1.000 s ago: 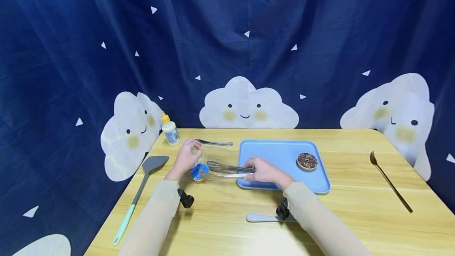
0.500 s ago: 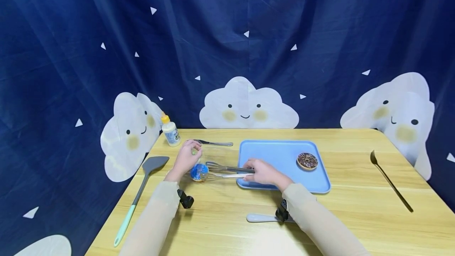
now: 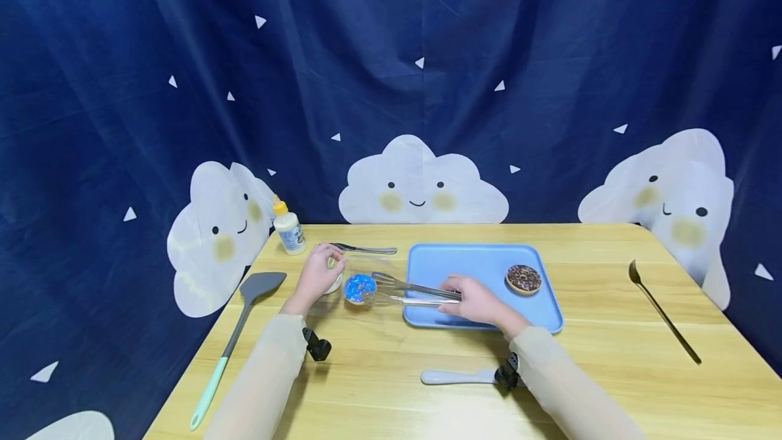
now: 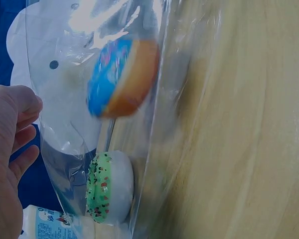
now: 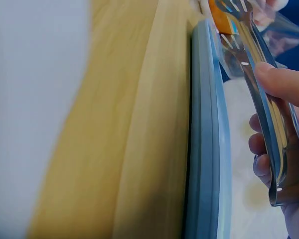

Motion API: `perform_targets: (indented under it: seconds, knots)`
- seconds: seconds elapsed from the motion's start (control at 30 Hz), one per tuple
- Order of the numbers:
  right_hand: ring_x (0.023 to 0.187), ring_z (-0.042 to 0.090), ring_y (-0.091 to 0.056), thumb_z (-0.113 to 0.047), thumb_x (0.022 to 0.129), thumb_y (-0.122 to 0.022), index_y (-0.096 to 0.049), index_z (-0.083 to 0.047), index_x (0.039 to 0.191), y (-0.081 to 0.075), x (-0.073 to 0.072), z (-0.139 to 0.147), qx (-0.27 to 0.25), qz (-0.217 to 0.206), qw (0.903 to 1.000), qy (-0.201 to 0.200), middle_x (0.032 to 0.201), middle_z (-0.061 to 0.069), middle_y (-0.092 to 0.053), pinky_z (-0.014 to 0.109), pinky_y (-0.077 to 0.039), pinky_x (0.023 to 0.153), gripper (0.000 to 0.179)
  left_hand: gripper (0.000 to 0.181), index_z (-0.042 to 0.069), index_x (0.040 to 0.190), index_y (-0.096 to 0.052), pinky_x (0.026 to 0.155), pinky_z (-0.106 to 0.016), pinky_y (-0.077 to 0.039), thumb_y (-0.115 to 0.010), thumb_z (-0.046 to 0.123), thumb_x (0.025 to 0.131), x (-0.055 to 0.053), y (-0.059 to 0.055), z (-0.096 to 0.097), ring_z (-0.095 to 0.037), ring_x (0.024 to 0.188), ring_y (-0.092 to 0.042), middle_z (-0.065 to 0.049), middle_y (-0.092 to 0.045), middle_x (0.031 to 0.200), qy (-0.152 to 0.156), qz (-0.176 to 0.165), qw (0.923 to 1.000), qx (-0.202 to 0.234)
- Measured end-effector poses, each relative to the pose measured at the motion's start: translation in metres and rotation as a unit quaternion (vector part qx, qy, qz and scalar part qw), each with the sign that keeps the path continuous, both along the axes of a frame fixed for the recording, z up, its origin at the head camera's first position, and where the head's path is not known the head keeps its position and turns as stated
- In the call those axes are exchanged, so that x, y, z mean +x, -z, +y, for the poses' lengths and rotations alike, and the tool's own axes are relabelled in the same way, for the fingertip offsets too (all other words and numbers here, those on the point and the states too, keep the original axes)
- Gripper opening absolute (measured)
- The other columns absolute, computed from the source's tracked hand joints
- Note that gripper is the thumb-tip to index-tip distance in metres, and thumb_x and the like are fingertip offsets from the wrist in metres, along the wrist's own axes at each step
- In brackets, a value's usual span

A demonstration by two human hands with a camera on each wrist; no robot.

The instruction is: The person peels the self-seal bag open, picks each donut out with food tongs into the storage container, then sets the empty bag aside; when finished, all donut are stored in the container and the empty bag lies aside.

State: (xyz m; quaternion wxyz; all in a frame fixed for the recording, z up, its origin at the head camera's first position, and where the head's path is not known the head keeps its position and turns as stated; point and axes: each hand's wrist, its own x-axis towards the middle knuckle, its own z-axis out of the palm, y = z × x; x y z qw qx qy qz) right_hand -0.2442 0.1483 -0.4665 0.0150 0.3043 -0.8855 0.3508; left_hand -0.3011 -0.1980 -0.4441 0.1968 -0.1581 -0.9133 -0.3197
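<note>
My left hand pinches the edge of a clear plastic bag, its thumb and fingertips together at the rim. Inside the bag, a green-iced doughnut stands on its side, near the left hand. My right hand grips metal serving tongs, which reach leftward over the tray's edge. At their forked tips is a blue-iced doughnut, tilted and blurred in the left wrist view; the tips lie close against it. A chocolate doughnut with sprinkles lies on the blue tray.
A glue-like bottle with a yellow cap stands at the back left, near a table knife. A long grey spatula lies along the left, a dark spoon on the right. A pale-handled utensil lies in front, partly under the right wrist.
My right hand and the tongs have moved to the right, and the blue doughnut has shifted right with the tips. My left hand stays nearly in place at the bag. The head view shifts slightly.
</note>
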Motion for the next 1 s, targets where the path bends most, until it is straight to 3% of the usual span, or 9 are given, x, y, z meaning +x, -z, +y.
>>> perform_targets:
  seconds: [0.23,0.43,0.63,0.7,0.87,1.0]
  knots:
    - [0.119,0.046,-0.043,-0.025,0.080,-0.073,-0.062,0.004,0.108,0.001,0.014,0.027,-0.034,-0.001,0.9993,0.017,0.115,0.024,-0.058,0.055,-0.037,0.097,0.041,0.010,0.005,0.074,-0.065,0.097,-0.044,-0.039,-0.066,0.008,0.083,0.000,0.000,0.001,-0.027,0.099,-0.054,-0.006,-0.063,0.097,0.005,0.004,1.0000,0.002]
    - [0.116,0.046,-0.046,-0.021,0.079,-0.074,-0.063,0.003,0.107,0.002,0.028,0.047,-0.052,0.000,0.9979,0.039,0.116,0.028,-0.057,0.054,-0.041,0.094,0.038,0.009,0.005,0.075,-0.066,0.109,-0.043,-0.026,-0.066,0.010,0.083,-0.002,0.003,-0.001,-0.025,0.101,-0.055,-0.005,-0.063,0.096,-0.002,-0.003,1.0000,-0.006]
    - [0.099,0.031,-0.059,-0.023,0.078,-0.075,-0.065,-0.003,0.102,0.007,0.042,0.070,-0.044,0.022,0.9969,0.062,0.103,0.009,-0.063,0.048,-0.048,0.086,0.033,0.010,0.005,0.076,-0.067,0.094,-0.041,-0.042,-0.067,0.011,0.083,-0.002,0.003,0.000,-0.025,0.099,-0.055,-0.004,-0.063,0.096,0.000,-0.011,0.9999,-0.005]
    - [0.092,0.024,-0.060,-0.024,0.077,-0.076,-0.066,-0.005,0.101,0.008,0.048,0.078,-0.038,0.035,0.9961,0.071,0.098,0.001,-0.063,0.045,-0.050,0.082,0.033,0.009,0.005,0.076,-0.067,0.096,-0.041,-0.041,-0.067,0.010,0.083,-0.002,0.003,0.001,-0.025,0.100,-0.055,-0.005,-0.063,0.096,0.002,-0.010,0.9999,-0.005]
    - [0.091,0.022,-0.059,-0.024,0.075,-0.078,-0.066,-0.006,0.100,0.009,0.064,0.100,-0.036,0.059,0.9919,0.106,0.098,-0.001,-0.064,0.045,-0.050,0.081,0.034,0.008,0.005,0.075,-0.066,0.099,-0.042,-0.038,-0.067,0.008,0.082,-0.004,0.004,0.003,-0.026,0.103,-0.053,-0.005,-0.062,0.097,0.001,-0.005,1.0000,0.001]
    - [0.088,0.016,-0.059,-0.021,0.074,-0.079,-0.068,-0.008,0.099,0.012,0.073,0.116,-0.043,0.080,0.9880,0.125,0.096,-0.003,-0.063,0.039,-0.050,0.078,0.031,0.009,0.005,0.075,-0.066,0.093,-0.041,-0.043,-0.066,0.010,0.082,-0.004,0.003,0.002,-0.025,0.101,-0.051,-0.005,-0.061,0.097,-0.005,-0.003,1.0000,-0.001]
